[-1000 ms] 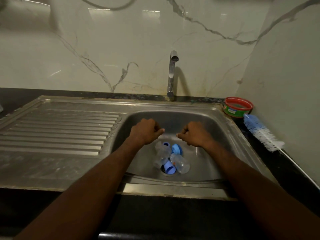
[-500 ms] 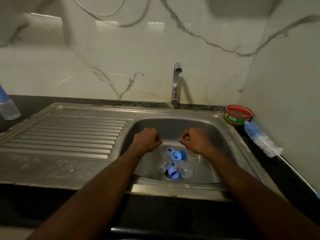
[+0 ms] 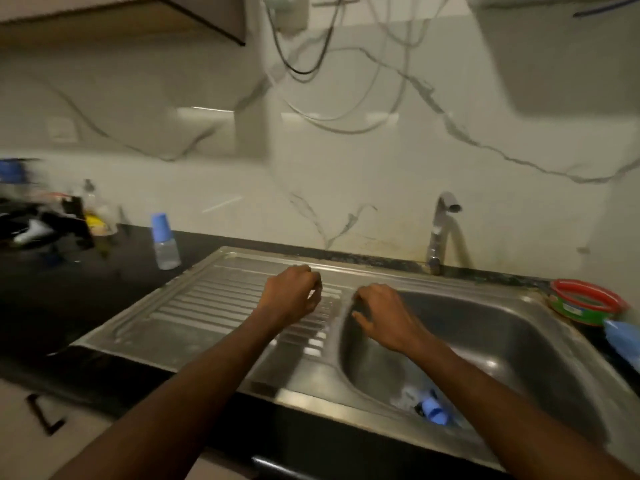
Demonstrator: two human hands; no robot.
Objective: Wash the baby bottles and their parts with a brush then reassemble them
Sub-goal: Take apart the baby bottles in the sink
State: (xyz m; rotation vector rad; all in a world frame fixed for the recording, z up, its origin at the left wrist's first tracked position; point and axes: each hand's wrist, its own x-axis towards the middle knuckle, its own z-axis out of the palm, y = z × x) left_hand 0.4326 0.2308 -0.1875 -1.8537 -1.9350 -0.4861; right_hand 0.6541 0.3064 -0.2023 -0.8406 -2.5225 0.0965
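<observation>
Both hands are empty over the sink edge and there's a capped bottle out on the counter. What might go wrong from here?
1. The capped bottle stands apart on the dark counter, left of the drainboard; it may get skipped.
2. The loose parts lie at the basin bottom, perhaps over the drain, so water could pool.
3. The brush sits at the far right edge, away from both the left hand and right hand, so fetching it means a long reach.
</observation>
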